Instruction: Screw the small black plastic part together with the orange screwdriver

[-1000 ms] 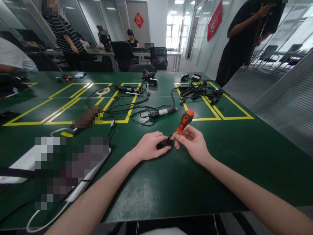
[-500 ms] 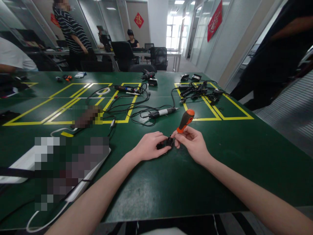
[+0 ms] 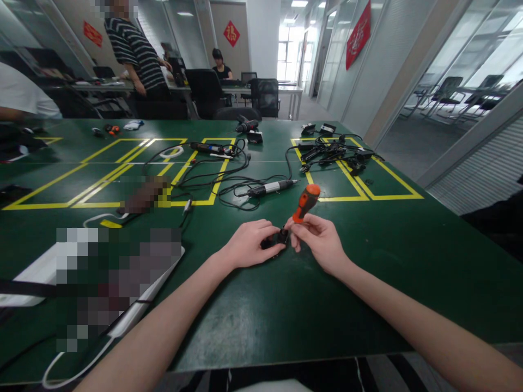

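Note:
My left hand (image 3: 252,243) rests on the green table (image 3: 318,316), its fingers and thumb closed round a small black part (image 3: 281,236). That part is mostly covered by the fingers, so its kind cannot be made out. Between the fingers of my right hand (image 3: 323,239) is a screwdriver (image 3: 306,202) with an orange and dark grey handle. It leans, handle up and to the right, with its lower end down by the black part. The screwdriver's tip is hidden at the fingers.
Beyond my hands lies a grey and black electric screwdriver (image 3: 269,188) with a coiled cable. Tangled black cables and adapters (image 3: 337,149) lie at the back right. A drill (image 3: 247,125) stands farther back. White-edged, blurred-out objects (image 3: 143,310) lie at the left.
The screwdriver's handle has tipped slightly left and down, with my right hand shifting a little. My left hand stays put. A dark-clothed person at the right has mostly moved out of view.

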`<state>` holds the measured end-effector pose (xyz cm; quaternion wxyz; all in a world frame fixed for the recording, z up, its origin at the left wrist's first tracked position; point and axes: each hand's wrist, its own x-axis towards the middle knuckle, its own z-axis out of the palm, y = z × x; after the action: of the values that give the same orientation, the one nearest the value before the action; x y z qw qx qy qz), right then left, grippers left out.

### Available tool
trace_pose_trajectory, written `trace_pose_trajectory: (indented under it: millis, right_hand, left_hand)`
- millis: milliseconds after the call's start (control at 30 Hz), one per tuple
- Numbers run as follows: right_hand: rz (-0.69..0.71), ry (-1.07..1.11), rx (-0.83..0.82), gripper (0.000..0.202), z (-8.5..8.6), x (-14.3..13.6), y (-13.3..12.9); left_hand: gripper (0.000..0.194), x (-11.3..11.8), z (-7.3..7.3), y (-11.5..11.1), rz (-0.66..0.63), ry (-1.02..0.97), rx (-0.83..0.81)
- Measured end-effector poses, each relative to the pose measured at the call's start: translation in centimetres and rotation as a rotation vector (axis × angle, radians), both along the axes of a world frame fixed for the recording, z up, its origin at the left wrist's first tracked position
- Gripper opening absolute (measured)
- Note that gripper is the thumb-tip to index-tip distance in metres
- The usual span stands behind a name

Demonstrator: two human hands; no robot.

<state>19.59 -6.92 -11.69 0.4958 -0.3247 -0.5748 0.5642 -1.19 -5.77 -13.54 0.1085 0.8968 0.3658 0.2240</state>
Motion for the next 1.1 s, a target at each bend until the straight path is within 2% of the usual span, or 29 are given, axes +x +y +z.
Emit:
trace_pose_trajectory:
  millis: [267, 467, 633, 867, 1100]
  right_hand:
    - [0.016, 0.054, 0.024, 0.030, -0.27, -0.09, -0.19]
    - [-0.003, 0.000, 0.011, 0.028, -0.25, 0.02, 0.05]
    - [0.026, 0.060, -0.001, 0.029, -0.19, -0.05, -0.01]
    - [-0.026, 0.031, 0.014, 0.026, -0.45, -0.01, 0.23]
    - [0.028, 0.069, 0.020, 0.027, -0.42, -0.07, 0.11]
  left_hand:
    - [0.023, 0.00, -0.04, -0.02, 0.004, -0.005, 0.001]
    - [0.024, 0.01, -0.12, -0.04, 0.010, 0.008, 0.005]
    - [0.024, -0.04, -0.08, -0.04, 0.002, -0.007, -0.004]
    - [0.025, -0.07, -0.17, 0.03, 0.003, 0.005, 0.003]
    - [0.026, -0.07, -0.27, 0.00, 0.005, 0.001, 0.000]
